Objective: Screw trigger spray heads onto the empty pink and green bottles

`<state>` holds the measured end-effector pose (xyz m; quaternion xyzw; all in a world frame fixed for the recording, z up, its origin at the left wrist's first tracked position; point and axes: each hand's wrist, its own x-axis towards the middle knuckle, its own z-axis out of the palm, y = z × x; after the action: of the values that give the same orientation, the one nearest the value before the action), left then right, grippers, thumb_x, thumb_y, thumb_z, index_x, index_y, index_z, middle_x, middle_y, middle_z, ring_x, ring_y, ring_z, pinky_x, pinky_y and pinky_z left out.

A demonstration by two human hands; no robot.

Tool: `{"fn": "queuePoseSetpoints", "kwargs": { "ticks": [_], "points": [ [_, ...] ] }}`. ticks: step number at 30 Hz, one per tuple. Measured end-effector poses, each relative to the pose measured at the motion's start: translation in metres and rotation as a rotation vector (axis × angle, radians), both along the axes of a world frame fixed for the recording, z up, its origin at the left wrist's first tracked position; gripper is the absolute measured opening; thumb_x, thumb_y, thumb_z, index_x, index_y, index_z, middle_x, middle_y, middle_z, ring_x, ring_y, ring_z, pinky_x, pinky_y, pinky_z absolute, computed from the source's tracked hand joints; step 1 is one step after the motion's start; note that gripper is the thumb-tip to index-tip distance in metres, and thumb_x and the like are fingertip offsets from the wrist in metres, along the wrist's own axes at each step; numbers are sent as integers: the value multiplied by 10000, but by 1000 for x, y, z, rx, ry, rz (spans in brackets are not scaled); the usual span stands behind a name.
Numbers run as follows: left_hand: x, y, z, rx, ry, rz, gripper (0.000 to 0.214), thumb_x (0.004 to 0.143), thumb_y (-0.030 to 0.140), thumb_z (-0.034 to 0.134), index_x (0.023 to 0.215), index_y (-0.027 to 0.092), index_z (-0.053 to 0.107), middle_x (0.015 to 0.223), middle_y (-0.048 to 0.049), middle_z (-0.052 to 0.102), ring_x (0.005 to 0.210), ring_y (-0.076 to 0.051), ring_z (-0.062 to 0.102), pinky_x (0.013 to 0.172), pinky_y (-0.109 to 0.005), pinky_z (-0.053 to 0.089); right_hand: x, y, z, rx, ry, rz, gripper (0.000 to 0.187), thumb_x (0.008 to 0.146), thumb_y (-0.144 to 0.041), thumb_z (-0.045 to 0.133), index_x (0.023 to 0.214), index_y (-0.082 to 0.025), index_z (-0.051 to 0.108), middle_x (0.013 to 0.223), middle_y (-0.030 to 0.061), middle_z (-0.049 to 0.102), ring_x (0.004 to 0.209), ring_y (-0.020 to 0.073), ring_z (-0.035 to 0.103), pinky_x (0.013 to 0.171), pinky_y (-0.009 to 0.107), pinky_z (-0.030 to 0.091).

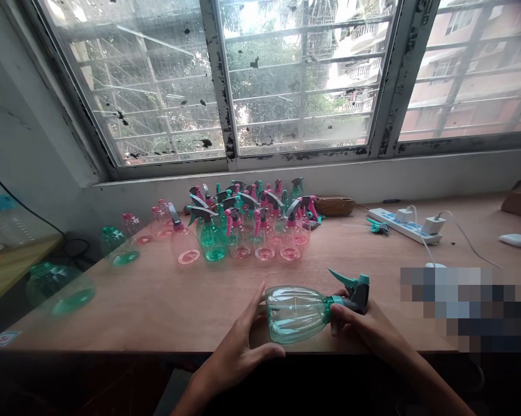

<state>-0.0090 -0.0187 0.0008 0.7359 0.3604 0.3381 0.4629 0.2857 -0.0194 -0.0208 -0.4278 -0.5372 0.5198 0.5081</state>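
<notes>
A clear green spray bottle [296, 315] lies sideways in the air above the table's front edge, its base to the left. Its dark grey spray head with a teal trigger [356, 292] is at the right end. My right hand [364, 320] is closed around the neck and spray head, thumb on the collar. At the base, my left hand [245, 338] is spread, with the thumb stretched out below the bottle and the fingers at its far side. Whether those fingertips touch the plastic is hard to see.
Several pink and green spray bottles [264, 240] stand grouped at the back. Headless green bottles [119, 245] and pink ones line the left. A loose teal spray head [378, 227] lies near a white power strip [405, 225] with cords. A brown basket [335, 206] is by the wall.
</notes>
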Motion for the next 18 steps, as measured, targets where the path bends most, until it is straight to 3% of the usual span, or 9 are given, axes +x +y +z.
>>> {"fn": "queuePoseSetpoints", "kwargs": {
  "ticks": [3,9,13,15,18],
  "points": [
    [-1,0,1,1,33,14,935,880,329,770,1616,327,194,1662,-74,318,1515,-349,312,1242,-500,305,0,0,0,-8,-11,5,392,834,-557,746,890,-199,596,589,31,736,586,225,683,565,304,490],
    [-1,3,-4,5,2,-46,933,928,258,701,1620,379,87,1650,-60,348,1414,-298,490,1204,-473,380,-1,-1,2,-15,0,-7,405,825,-573,749,888,-199,607,592,24,734,583,224,682,561,300,489],
    [1,1,0,26,33,-15,1040,856,267,788,1625,347,91,1651,-63,351,1498,-329,361,1255,-515,258,-1,-1,3,-19,-1,2,417,815,-584,753,865,-191,624,599,31,735,580,219,675,561,297,486],
    [1,0,2,31,64,22,997,856,305,789,1624,309,155,1651,-75,349,1524,-345,299,1267,-529,211,-1,-2,3,-20,12,0,419,805,-580,764,871,-191,624,596,29,731,572,218,673,554,296,484],
    [1,0,3,42,74,48,932,856,316,784,1610,307,236,1669,-67,310,1533,-356,267,1257,-525,253,-1,-2,1,-26,19,4,413,808,-573,764,882,-194,615,605,32,731,575,223,675,545,299,481]
  ]
}}
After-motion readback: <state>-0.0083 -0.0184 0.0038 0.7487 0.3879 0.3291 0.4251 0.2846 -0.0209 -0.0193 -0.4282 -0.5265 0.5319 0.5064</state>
